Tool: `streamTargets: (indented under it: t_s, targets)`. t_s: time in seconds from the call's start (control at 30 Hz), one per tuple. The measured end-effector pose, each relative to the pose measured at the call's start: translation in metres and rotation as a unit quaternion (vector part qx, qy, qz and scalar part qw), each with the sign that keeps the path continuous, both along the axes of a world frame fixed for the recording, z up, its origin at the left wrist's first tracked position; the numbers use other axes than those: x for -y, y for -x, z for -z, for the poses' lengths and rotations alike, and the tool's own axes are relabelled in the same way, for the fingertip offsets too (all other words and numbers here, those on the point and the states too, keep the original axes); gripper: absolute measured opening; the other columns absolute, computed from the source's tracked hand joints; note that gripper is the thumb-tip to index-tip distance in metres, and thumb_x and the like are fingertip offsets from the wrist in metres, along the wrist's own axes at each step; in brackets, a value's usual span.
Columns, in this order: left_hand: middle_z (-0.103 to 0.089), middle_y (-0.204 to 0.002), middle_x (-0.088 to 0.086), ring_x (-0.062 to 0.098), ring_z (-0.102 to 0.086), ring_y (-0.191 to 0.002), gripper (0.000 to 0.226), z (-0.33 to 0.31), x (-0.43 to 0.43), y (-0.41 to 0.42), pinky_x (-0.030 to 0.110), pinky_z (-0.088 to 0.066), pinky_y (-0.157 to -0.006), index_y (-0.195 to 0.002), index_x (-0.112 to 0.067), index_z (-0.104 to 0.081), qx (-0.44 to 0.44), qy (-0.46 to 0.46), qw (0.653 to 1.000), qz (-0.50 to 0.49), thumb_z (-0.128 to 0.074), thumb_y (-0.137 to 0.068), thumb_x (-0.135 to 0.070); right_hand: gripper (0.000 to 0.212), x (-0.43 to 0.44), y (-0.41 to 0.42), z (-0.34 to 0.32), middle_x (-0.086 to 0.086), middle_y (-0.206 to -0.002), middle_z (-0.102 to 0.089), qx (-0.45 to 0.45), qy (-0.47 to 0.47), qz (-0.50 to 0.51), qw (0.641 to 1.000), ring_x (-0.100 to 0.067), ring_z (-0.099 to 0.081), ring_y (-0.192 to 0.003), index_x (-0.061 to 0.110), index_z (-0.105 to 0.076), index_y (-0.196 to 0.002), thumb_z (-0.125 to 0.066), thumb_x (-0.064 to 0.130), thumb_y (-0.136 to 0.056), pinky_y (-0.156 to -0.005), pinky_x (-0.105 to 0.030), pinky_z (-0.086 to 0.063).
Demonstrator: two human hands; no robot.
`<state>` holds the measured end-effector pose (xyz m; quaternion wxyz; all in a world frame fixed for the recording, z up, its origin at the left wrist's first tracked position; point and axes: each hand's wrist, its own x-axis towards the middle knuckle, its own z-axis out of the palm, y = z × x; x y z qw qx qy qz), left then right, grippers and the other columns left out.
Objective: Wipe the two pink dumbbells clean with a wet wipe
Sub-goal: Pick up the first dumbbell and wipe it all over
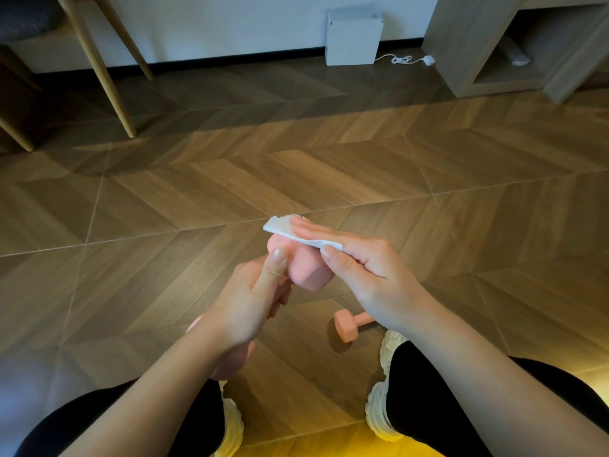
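The left hand (244, 301) is gripping the first pink dumbbell (306, 275) above the floor (164, 209), its fingers (276, 262) curling round the handle and hiding it, the thumb lying against the upper head. The right hand (372, 275) is pinching a white wet wipe (283, 227) between thumb and straight fingers (316, 232) and laying it over the top of that head. The second pink dumbbell (346, 326) is lying on the floor below, just beside the right white shoe (392, 344) and partly covered by the right wrist. Well away by the wall are sitting a white box (352, 37) with a coiled cable (402, 59), wooden chair legs (108, 77) and a wooden cabinet (478, 44).
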<state>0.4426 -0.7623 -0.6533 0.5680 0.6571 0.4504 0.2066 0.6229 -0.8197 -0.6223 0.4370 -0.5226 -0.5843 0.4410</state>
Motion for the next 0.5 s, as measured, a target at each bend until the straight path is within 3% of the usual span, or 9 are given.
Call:
streamTargets:
  t_s: [0.13,0.2,0.33,0.43,0.5]
  targets:
    - [-0.046,-0.055,-0.001,0.018,-0.038,-0.054,0.097,0.0019,-0.0042,-0.0025,0.038,-0.032,-0.057,-0.077,0.009,-0.046,0.024,0.043,0.999,-0.021,-0.022,-0.081,-0.086,0.035,0.0013,-0.0006,-0.0003,0.007,-0.144,-0.054,0.009,-0.002,0.001,1.0,-0.003,-0.042,-0.139,0.011,-0.058,-0.134,-0.043,0.014,-0.103,-0.12,-0.046,-0.028]
    - [-0.047,-0.059,0.003,0.02,-0.038,-0.056,0.102,0.0038,-0.0038,-0.0028,0.039,-0.031,-0.058,-0.085,0.01,-0.049,0.037,0.058,0.997,-0.038,-0.023,-0.079,-0.088,0.035,0.0005,-0.0012,0.0007,0.007,-0.144,-0.054,0.017,0.0,0.003,1.0,-0.002,-0.042,-0.139,0.011,-0.058,-0.135,-0.043,0.015,-0.103,-0.12,-0.045,-0.028]
    - [-0.049,-0.062,0.005,0.019,-0.039,-0.057,0.093,0.0037,-0.0007,-0.0042,0.038,-0.03,-0.056,-0.086,-0.005,-0.059,0.051,0.086,0.992,-0.072,-0.025,-0.077,-0.091,0.035,-0.0005,-0.0013,0.0017,0.005,-0.143,-0.054,0.023,-0.002,0.008,1.0,-0.003,-0.042,-0.139,0.009,-0.057,-0.135,-0.043,0.012,-0.103,-0.12,-0.045,-0.029]
    - [-0.048,-0.062,0.008,0.019,-0.038,-0.055,0.092,-0.0001,-0.0018,-0.0049,0.034,-0.031,-0.052,-0.083,-0.003,-0.06,0.064,0.09,0.99,-0.084,-0.024,-0.075,-0.087,0.035,0.0,-0.0015,0.0024,0.006,-0.142,-0.055,0.024,-0.007,0.015,1.0,-0.002,-0.044,-0.137,0.01,-0.058,-0.135,-0.044,0.012,-0.103,-0.119,-0.044,-0.031]
    - [-0.046,-0.063,0.012,0.018,-0.038,-0.053,0.099,-0.0017,-0.0042,-0.0043,0.032,-0.031,-0.051,-0.083,0.007,-0.056,0.071,0.084,0.99,-0.083,-0.023,-0.074,-0.086,0.036,-0.0008,-0.0015,0.0027,0.007,-0.142,-0.056,0.03,-0.011,0.022,0.999,-0.001,-0.044,-0.137,0.012,-0.058,-0.135,-0.044,0.015,-0.102,-0.118,-0.042,-0.033]
